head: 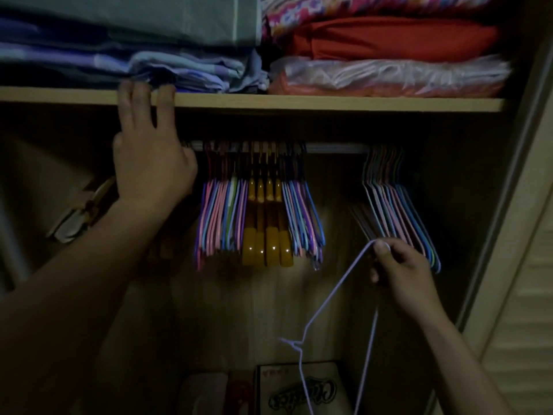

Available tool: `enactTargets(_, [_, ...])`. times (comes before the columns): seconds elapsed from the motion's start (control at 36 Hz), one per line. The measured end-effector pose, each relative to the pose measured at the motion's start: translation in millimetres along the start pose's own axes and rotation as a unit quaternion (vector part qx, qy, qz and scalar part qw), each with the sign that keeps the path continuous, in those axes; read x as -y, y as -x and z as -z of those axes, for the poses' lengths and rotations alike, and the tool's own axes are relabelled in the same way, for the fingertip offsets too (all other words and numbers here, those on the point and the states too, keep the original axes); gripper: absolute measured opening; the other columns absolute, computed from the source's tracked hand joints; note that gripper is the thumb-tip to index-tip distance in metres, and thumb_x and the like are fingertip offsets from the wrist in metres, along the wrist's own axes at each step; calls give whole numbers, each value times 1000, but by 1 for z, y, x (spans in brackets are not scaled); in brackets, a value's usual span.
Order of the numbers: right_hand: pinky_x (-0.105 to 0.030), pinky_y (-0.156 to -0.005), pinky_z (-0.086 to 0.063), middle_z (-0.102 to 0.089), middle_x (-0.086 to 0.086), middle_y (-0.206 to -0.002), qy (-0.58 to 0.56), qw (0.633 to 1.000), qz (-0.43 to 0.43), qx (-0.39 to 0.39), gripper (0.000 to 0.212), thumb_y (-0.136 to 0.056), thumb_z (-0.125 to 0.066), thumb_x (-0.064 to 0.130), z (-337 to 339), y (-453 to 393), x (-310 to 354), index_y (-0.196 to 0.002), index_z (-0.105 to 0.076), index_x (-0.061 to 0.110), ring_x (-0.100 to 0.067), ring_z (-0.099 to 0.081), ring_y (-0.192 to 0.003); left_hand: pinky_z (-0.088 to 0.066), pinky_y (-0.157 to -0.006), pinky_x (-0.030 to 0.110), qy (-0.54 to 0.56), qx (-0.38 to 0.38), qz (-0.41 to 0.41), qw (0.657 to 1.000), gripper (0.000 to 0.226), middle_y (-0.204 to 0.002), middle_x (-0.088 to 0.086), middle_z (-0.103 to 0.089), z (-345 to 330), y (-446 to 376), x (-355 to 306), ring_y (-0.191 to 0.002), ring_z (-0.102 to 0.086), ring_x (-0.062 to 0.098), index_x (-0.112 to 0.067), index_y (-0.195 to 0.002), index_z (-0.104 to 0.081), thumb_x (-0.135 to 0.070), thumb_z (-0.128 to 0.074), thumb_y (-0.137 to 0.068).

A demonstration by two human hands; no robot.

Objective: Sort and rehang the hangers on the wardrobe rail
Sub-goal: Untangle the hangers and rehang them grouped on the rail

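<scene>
A metal wardrobe rail [335,148] runs under a wooden shelf [299,103]. A dense bunch of pink, blue and purple wire hangers [218,217] hangs at its middle, with several amber wooden hangers [266,235] among them. A second bunch of pastel wire hangers [398,211] hangs further right. My right hand [401,271] pinches the corner of a loose lilac wire hanger [329,304], which dangles hook-downward below the rail. My left hand [149,157] reaches up with straight fingers touching the shelf's front edge, left of the middle bunch.
Folded blue and grey bedding [125,55] and red and patterned fabrics [389,40] fill the shelf above. Boxes [299,387] sit on the wardrobe floor. A bag [80,214] hangs at the left. The sliding door frame [508,175] borders the right side.
</scene>
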State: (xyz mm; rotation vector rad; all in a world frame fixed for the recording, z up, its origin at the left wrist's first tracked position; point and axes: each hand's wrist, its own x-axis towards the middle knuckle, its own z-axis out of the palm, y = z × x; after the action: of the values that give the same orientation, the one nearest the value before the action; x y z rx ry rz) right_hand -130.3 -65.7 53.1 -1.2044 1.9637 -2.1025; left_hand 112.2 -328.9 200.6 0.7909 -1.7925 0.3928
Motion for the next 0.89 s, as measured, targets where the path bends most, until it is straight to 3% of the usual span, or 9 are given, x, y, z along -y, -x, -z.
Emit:
enactTargets(0.28, [-25, -42, -41, -59, -2, -65, -92, 989, 83, 86, 27, -104, -49, 26, -38, -23, 59, -85, -68, 28, -15, -52, -48, -37, -106, 63, 36, 50, 14, 998, 83, -159, 17, -15, 8, -1, -5, -150, -4, 37, -17, -153, -18, -32, -59, -82])
enactTargets(0.33, [-25, -40, -39, -58, -2, -66, -129, 982, 95, 101, 24, -103, -50, 26, -49, -33, 80, -88, -69, 26, -16, -50, -47, -32, -111, 57, 70, 35, 13, 997, 74, -155, 16, -22, 18, 3, -16, -146, -15, 37, -21, -150, -27, -36, -57, -85])
enactTargets(0.42, [-22, -37, -37, -57, -2, -64, -150, 976, 114, 112, 25, -103, -51, 22, -69, -47, 107, -86, -69, 22, -14, -49, -43, -45, -101, 45, 140, 68, -92, 984, 43, -126, 4, -52, 35, 16, -46, -119, -49, 21, -26, -128, -53, -45, -49, -90])
enactTargets(0.47, [-19, -36, -35, -57, 0, -62, -149, 976, 120, 108, 25, -102, -52, 21, -78, -53, 119, -84, -69, 22, -13, -49, -41, -54, -84, 42, 267, 270, -87, 921, 30, -98, 0, -65, 41, 29, -66, -91, -62, 11, -24, -105, -65, -46, -47, -99])
enactTargets(0.56, [-18, -37, -36, -57, 1, -62, -156, 975, 119, 102, 23, -102, -54, 22, -83, -62, 124, -86, -70, 22, -12, -49, -41, -55, -60, 35, 345, 502, -18, 793, 30, -84, 6, -71, 44, 39, -79, -67, -67, 23, -15, -96, -66, -35, -45, -104])
enactTargets(0.61, [-19, -38, -36, -57, 1, -62, -158, 975, 118, 99, 22, -101, -55, 25, -82, -69, 122, -88, -72, 21, -13, -48, -41, -52, -57, 28, 326, 552, -27, 767, 26, -87, 6, -73, 45, 38, -74, -69, -68, 25, -13, -97, -66, -27, -46, -104])
enactTargets(0.72, [-22, -41, -44, -59, 1, -64, -148, 979, 100, 103, 22, -99, -57, 33, -73, -77, 107, -95, -75, 21, -13, -53, -45, -52, -64, 33, 314, 619, -52, 718, 19, -99, 12, -72, 49, 34, -65, -77, -71, 21, -15, -99, -65, -29, -53, -102])
enactTargets(0.81, [-27, -49, -50, -63, 2, -69, -116, 985, 84, 98, 22, -101, -54, 35, -67, -77, 98, -100, -74, 27, -13, -61, -54, -50, -56, 22, 356, 625, -40, 694, 19, -85, 14, -71, 47, 34, -70, -66, -67, 14, -8, -95, -61, -25, -55, -101])
enactTargets(0.89, [-25, -73, -56, -69, 8, -112, -15, 993, 87, 75, 24, -101, -50, 42, -60, -70, 92, -121, -62, 39, -5, -68, -91, -50, -55, 25, 456, 594, 14, 663, 16, -71, 2, -66, 42, 36, -73, -58, -62, 15, -12, -90, -59, -19, -52, -102])
